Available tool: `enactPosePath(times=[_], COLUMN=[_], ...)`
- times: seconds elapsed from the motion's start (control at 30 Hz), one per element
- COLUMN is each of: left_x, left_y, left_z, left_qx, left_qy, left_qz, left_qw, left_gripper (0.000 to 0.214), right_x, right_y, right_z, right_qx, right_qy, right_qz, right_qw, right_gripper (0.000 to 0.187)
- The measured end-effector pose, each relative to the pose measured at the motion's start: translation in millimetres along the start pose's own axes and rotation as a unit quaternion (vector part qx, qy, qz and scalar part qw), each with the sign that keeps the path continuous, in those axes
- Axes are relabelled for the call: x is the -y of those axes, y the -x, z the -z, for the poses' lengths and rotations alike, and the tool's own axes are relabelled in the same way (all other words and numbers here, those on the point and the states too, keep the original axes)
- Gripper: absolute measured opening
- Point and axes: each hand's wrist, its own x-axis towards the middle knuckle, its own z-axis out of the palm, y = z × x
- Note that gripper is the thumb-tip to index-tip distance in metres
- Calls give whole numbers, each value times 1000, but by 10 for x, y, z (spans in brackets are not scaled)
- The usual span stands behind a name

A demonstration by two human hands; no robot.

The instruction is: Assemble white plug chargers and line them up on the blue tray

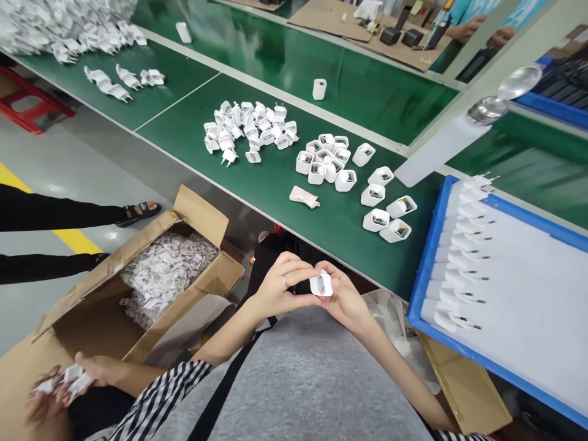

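Note:
Close to my body, both hands meet around a small white plastic charger part (321, 284) with a recessed face turned up. My left hand (285, 283) grips it from the left between thumb and fingers. From the other side, the fingers of my right hand (348, 301) are closed on it too. On the green table ahead, several white charger housings (345, 180) stand open end up, with circuit parts visible inside. To their left lies a pile of white plug caps (250, 127) with pins. A pale, crumpled little roll (304, 197) rests nearer the table edge.
At right, a blue tray (416, 306) holds a row of white chargers (452, 282) with pins. A white post-like container with a metal lid (441, 150) stands behind it. An open carton (184, 214) of white parts is at left, beside another person's hands (68, 383).

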Motion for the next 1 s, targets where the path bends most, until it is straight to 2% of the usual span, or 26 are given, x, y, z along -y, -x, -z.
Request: enactPosePath(times=[0.1,0.2,0.3,0.4,0.57,0.67,0.77,0.87,1.0], left_x=[-30,13,103,156,131,120,125,122,79], left_y=[-157,-342,-563,-813,-1181,-1305,-1317,-1215,-1013], left_z=[-64,-140,-297,-546,-941,-1037,-1011,-924,-824], left_qx=[-4,41,60,57,104,130,154,172,179], left_qy=[25,73,103,54,-59,-73,-62,-49,-44], left_qz=[-7,-11,54,137,194,210,207,183,165], left_qw=[1000,996,991,987,974,966,964,967,969], left_gripper=[31,39,42,40,67,52,32,31,31], right_x=[74,225,455,686,880,880,851,826,809], right_y=[20,137,384,667,872,817,723,642,576], right_z=[20,30,36,73,185,217,226,238,235], right_qx=[-7,-17,-54,-71,-59,-33,-13,-6,-1], right_qy=[-31,-26,-9,1,-5,-67,-158,-238,-264], right_qz=[26,68,139,228,318,314,290,264,246], right_qw=[999,997,989,971,946,946,944,935,933], right_gripper=[45,41,36,31,31,32,32,32,32])
